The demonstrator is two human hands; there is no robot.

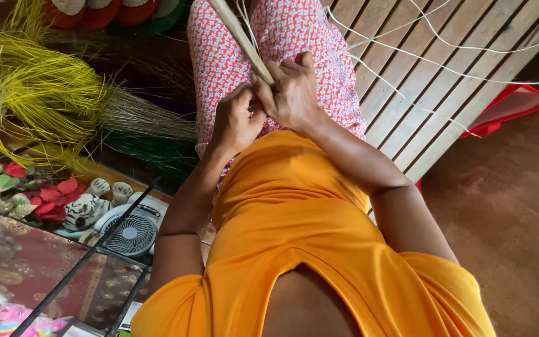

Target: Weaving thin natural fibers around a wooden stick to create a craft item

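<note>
My right hand [294, 93] is closed around the lower end of a long pale bundle of reed [239, 36] that slants up toward the top of the view. My left hand [235, 120] presses against the same end just beside it, fingers curled and pinching thin fibres there. Both hands rest over my lap, which is covered by red-and-white patterned trousers [219, 62]. Thin pale strands [407, 56] trail from the bundle across the wooden slats on the right.
A slatted wooden bench [419, 93] runs under my legs. On the left lie yellow-green dyed fibre bundles [38, 100] and darker green ones [151, 150]. A small white fan [131, 232], a striped figurine [82, 211] and a glass-topped table [63, 274] are at lower left. A red mat [513, 103] lies on the brown floor.
</note>
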